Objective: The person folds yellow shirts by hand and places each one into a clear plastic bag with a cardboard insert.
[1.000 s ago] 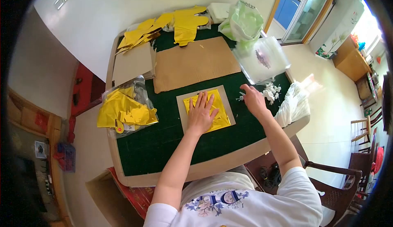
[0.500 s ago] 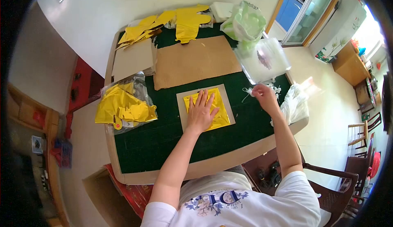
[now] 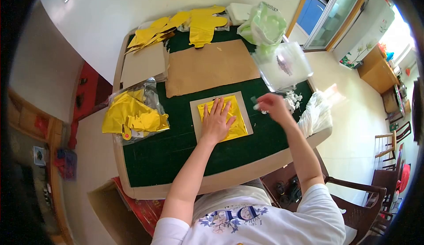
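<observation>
My left hand (image 3: 215, 122) lies flat, fingers spread, on a folded yellow foil sheet (image 3: 239, 124). That sheet rests on a square of grey-brown cardboard (image 3: 195, 120). To the right, my right hand (image 3: 274, 106) is raised near the cardboard's right side, its fingers pinched on a small whitish piece (image 3: 255, 105), blurred and too small to name. Behind that hand is a little heap of white string-like bits (image 3: 293, 99), beside a bundle of white strings (image 3: 316, 114).
A large brown cardboard sheet (image 3: 212, 66) lies behind my hands. Clear plastic bags (image 3: 285, 66) and a green-white plastic bag (image 3: 265, 26) stand back right. Yellow foil shapes (image 3: 201, 26) lie at the back; a bag of yellow foil (image 3: 132, 112) lies left.
My right hand has moved left from the white bits toward the cardboard square, carrying the small whitish piece. My left hand has stayed on the foil.
</observation>
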A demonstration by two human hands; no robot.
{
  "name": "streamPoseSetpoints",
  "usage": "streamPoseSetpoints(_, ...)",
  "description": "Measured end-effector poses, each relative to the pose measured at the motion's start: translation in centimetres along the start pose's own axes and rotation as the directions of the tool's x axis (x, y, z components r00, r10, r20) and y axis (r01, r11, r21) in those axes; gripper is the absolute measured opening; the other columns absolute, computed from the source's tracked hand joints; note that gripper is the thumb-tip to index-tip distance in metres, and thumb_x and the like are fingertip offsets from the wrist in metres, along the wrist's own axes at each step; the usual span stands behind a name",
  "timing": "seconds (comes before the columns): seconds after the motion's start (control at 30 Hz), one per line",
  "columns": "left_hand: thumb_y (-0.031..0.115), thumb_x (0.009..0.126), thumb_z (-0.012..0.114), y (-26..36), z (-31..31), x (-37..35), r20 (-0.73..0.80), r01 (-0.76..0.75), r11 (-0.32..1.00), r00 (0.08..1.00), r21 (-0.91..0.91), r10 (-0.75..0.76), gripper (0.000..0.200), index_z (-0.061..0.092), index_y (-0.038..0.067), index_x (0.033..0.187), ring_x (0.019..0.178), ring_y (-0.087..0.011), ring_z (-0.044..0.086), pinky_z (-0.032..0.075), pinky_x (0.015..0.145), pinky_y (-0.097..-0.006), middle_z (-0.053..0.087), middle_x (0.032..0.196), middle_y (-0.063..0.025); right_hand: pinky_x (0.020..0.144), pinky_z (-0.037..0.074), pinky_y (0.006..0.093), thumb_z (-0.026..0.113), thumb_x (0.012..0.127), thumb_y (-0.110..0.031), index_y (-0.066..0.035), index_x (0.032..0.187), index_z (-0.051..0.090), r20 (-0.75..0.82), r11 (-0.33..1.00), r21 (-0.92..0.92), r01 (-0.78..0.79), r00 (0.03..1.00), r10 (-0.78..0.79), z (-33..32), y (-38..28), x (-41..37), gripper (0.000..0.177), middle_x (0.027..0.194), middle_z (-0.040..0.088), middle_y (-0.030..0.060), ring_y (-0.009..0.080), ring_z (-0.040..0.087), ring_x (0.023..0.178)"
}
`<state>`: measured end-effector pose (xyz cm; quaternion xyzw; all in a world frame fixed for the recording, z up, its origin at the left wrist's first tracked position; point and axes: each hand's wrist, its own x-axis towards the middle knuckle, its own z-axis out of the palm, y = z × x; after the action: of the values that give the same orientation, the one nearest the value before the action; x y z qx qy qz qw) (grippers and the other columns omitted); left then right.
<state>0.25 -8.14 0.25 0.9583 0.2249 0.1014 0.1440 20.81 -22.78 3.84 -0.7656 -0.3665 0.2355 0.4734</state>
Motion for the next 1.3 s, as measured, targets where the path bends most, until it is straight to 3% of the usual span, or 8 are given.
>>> streamPoseSetpoints(0.17, 0.049, 0.096, 0.042, 0.2, -0.6, 0.0, -0.004, 0.009, 0.999, 1.000, -0.039, -0.010, 0.062, 0.031, 0.015, 0.146, 0.143, -0.0258, 0.022, 0.012, 0.115, -0.0536, 0.027, 0.153, -0.0121, 0.067, 0.052, 0.0311, 0.069, 0.078, -0.007, 0.000, 0.091, 0.066, -0.062, 0.956, -0.280, 0.088, 0.992, -0.109, 5.8, -0.7, 0.1, 0.015, 0.080, 0.069, 0.0122, 0.0190, 0.066, 0.073)
streamPoseSetpoints(0.7, 0.052, 0.096, 0.040, 0.1, -0.2, 0.1, 0.010, 0.019, 0.999, 1.000, -0.027, -0.019, 0.063, 0.027, 0.020, 0.149, 0.144, -0.0251, 0.020, 0.011, 0.115, -0.0542, 0.023, 0.155, -0.0098, 0.053, 0.044, 0.0219, 0.054, 0.094, -0.018, -0.010, 0.126, 0.052, 0.366, 0.887, 0.263, -0.380, 0.890, 0.273, 5.9, -4.5, 0.1, 0.032, 0.075, 0.058, -0.0006, 0.0071, 0.052, 0.057)
streamPoseSetpoints(0.8, 0.051, 0.095, 0.041, 0.1, -0.2, 0.2, 0.008, 0.010, 1.000, 1.000, -0.023, -0.010, 0.062, 0.030, 0.020, 0.147, 0.144, -0.0251, 0.020, 0.012, 0.115, -0.0541, 0.024, 0.155, -0.0101, 0.050, 0.045, 0.0252, 0.054, 0.093, -0.016, -0.008, 0.123, 0.054, 0.285, 0.907, 0.252, -0.339, 0.921, 0.265, 5.5, -3.9, 0.2, 0.031, 0.073, 0.059, 0.0027, 0.0102, 0.055, 0.055)
streamPoseSetpoints(0.9, 0.050, 0.095, 0.044, 0.3, -0.5, 0.1, 0.017, 0.006, 1.000, 1.000, 0.004, -0.006, 0.061, 0.033, 0.020, 0.146, 0.144, -0.0256, 0.020, 0.013, 0.115, -0.0542, 0.025, 0.154, -0.0109, 0.053, 0.048, 0.0273, 0.056, 0.093, -0.014, -0.005, 0.117, 0.057, 0.028, 0.999, 0.055, -0.004, 1.000, 0.003, 4.8, -2.1, 0.3, 0.026, 0.075, 0.061, 0.0053, 0.0119, 0.057, 0.059)
streamPoseSetpoints(1.0, 0.050, 0.094, 0.045, 0.2, -0.1, 0.0, 0.006, 0.005, 1.000, 1.000, 0.018, -0.005, 0.060, 0.034, 0.022, 0.146, 0.144, -0.0262, 0.020, 0.013, 0.114, -0.0549, 0.026, 0.153, -0.0116, 0.059, 0.051, 0.0298, 0.058, 0.089, -0.009, -0.003, 0.109, 0.061, 0.148, 0.987, -0.077, -0.142, 0.977, 0.152, 2.6, -1.9, -1.1, 0.021, 0.078, 0.064, 0.0098, 0.0178, 0.062, 0.064)
streamPoseSetpoints(1.03, 0.050, 0.094, 0.046, 0.2, 0.0, 0.1, -0.003, 0.003, 1.000, 1.000, 0.019, -0.003, 0.060, 0.034, 0.022, 0.146, 0.144, -0.0264, 0.020, 0.013, 0.114, -0.0551, 0.026, 0.153, -0.0118, 0.063, 0.051, 0.0328, 0.060, 0.085, -0.007, -0.002, 0.103, 0.063, -0.051, 0.918, -0.347, 0.190, 0.974, -0.221, 2.2, -0.6, -1.2, 0.019, 0.081, 0.063, 0.0122, 0.0240, 0.063, 0.070)
streamPoseSetpoints(1.07, 0.050, 0.094, 0.046, 0.3, 0.0, 0.2, -0.001, 0.000, 1.000, 1.000, 0.016, 0.000, 0.061, 0.034, 0.022, 0.146, 0.144, -0.0264, 0.020, 0.013, 0.114, -0.0553, 0.026, 0.153, -0.0118, 0.068, 0.051, 0.0356, 0.063, 0.082, -0.006, -0.002, 0.095, 0.064, -0.225, 0.854, -0.498, 0.152, 0.928, -0.297, 1.8, 0.5, -1.3, 0.013, 0.083, 0.060, 0.0143, 0.0290, 0.062, 0.075)
streamPoseSetpoints(1.3, 0.051, 0.094, 0.045, 0.0, 0.2, 0.1, -0.024, -0.012, 1.000, 1.000, -0.001, 0.012, 0.060, 0.035, 0.022, 0.146, 0.143, -0.0270, 0.020, 0.014, 0.113, -0.0565, 0.025, 0.154, -0.0118, 0.070, 0.051, 0.0355, 0.068, 0.081, -0.009, -0.004, 0.089, 0.066, 0.314, 0.859, -0.381, 0.342, 0.922, -0.227, 0.8, -1.1, -4.3, 0.010, 0.081, 0.059, 0.0114, 0.0268, 0.062, 0.076)
